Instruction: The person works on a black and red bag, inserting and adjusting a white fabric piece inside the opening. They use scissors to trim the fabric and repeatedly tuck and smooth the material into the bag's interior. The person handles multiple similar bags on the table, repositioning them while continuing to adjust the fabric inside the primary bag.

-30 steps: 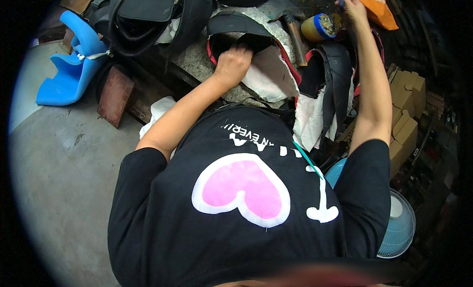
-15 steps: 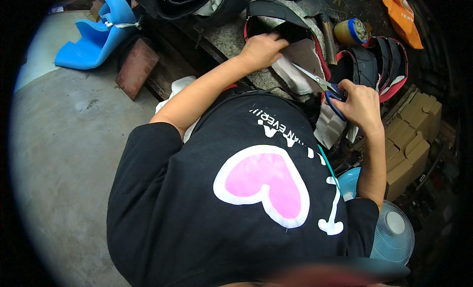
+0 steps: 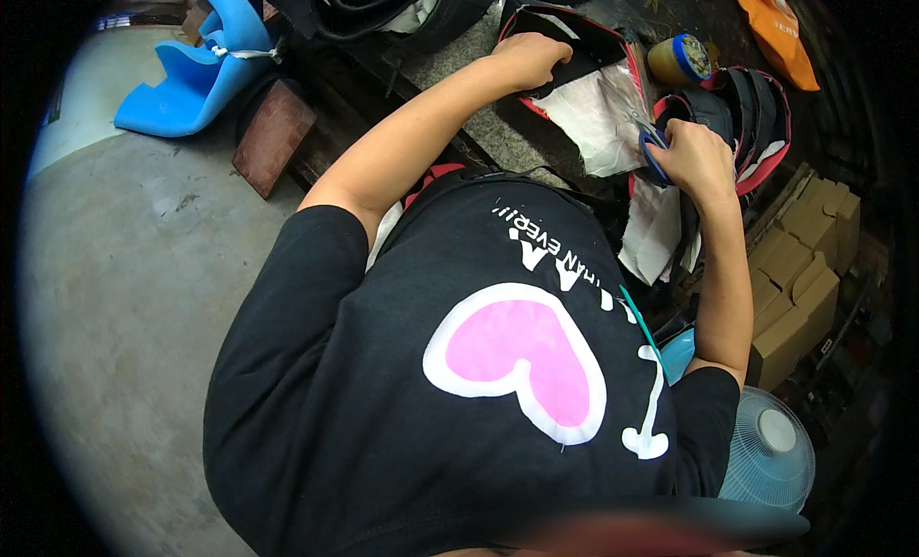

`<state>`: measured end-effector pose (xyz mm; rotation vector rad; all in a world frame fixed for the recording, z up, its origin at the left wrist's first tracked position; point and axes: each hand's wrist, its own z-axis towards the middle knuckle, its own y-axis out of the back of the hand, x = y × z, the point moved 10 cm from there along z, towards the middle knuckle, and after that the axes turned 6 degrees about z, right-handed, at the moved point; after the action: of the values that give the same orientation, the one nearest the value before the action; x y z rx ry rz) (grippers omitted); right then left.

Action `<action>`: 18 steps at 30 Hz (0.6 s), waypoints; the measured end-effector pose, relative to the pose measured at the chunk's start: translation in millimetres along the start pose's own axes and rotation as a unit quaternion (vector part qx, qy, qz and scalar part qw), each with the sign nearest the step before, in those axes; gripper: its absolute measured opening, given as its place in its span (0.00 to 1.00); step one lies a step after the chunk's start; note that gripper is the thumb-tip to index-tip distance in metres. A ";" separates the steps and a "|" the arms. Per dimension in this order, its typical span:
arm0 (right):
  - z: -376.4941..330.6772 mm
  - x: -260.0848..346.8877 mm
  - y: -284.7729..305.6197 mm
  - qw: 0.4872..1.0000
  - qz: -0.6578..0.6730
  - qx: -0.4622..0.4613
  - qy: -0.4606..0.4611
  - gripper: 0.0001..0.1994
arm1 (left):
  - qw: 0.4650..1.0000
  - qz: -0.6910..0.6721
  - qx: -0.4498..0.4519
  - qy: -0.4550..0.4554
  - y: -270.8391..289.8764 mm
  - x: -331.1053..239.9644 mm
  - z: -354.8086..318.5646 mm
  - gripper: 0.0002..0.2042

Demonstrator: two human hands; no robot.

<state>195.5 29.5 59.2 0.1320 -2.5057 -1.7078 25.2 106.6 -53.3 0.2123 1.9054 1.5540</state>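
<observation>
My left hand (image 3: 532,61) is closed with curled fingers on a black, red-edged piece that looks like a shoe upper (image 3: 598,48). A white cloth lining (image 3: 592,117) hangs from it toward me, its edge frayed. My right hand (image 3: 697,163) holds blue-handled scissors (image 3: 653,147), thumb and fingers in the loops. Their blades lie at the right edge of the white lining; whether they are apart is too small to tell. The tips of my left fingers are partly hidden by the piece.
More black-and-red uppers (image 3: 751,117) stand to the right, near a blue-rimmed jar (image 3: 680,59) and an orange bag (image 3: 773,31). Cardboard boxes (image 3: 799,270) and a fan (image 3: 771,456) are at my right. Bent blue foam (image 3: 182,88) and a brown board (image 3: 275,136) lie left.
The upper has been turned and raised, so more of its white lining shows. My left hand has moved up and slightly right. The scissors, earlier spread, have shifted up against the lining's edge.
</observation>
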 end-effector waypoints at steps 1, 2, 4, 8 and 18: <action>0.1 0.4 0.6 1.000 0.000 0.001 0.001 0.20 | 1.000 -0.001 -0.003 0.005 -0.2 -0.6 0.7 0.17; -0.4 0.4 1.2 1.000 0.001 0.000 -0.001 0.20 | 1.000 0.000 -0.009 0.007 0.1 -0.9 1.4 0.18; -2.1 0.6 3.0 1.000 0.009 0.001 -0.003 0.20 | 1.000 -0.005 -0.027 0.010 2.0 0.2 1.2 0.16; -8.7 4.4 4.9 1.000 0.026 0.006 0.005 0.19 | 0.998 0.013 -0.026 -0.056 2.0 -8.0 -3.6 0.12; -8.1 28.6 -0.7 0.997 0.040 0.007 0.060 0.20 | 0.979 0.111 -0.114 -0.129 9.9 -31.5 -28.6 0.06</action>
<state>168.3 18.0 62.6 0.1299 -2.4032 -1.6033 30.1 70.0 -29.9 0.5140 1.5301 1.7820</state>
